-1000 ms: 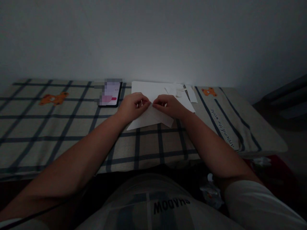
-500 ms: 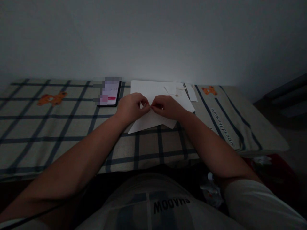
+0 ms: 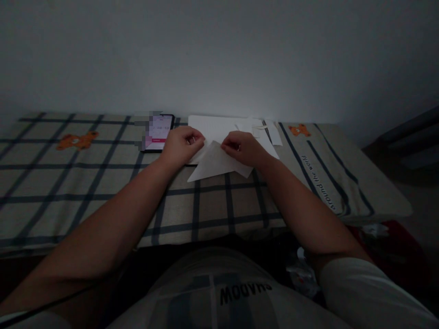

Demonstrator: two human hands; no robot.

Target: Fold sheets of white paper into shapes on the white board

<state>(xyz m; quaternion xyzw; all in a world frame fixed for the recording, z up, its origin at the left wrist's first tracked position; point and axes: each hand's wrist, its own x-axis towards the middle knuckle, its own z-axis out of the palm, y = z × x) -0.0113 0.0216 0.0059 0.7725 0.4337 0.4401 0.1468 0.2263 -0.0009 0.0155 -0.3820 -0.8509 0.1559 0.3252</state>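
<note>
1. On the bed, covered by a beige cloth with a dark blue grid and orange bear prints, a white folded paper sheet of triangular outline lies near the middle, its point toward the wall.
2. Left hand: curled, the grip pinching the left edge of the folded paper sheet; the fingertips are too dim to separate.
3. Right hand: fingers bent and pressed down on the right upper edge of the same sheet; whether thumb and fingers close around the paper cannot be told.
4. Just left of the left hand lies a black smartphone with a lit pink-and-white screen, close enough to limit leftward movement.
5. Behind both hands a flat white paper stack lies on the cloth, partly under the folded sheet; on its far right part rest small white paper scraps and strips, near the right hand.
6. The plain grey wall rises directly behind the stack and closes the far side.
7. Open cloth extends far to the left and toward the viewer; to the right, the bed edge drops off beyond the printed lettering.
8. Surfaces: cloth soft and woven, paper smooth and sharply creased, phone glossy.
</note>
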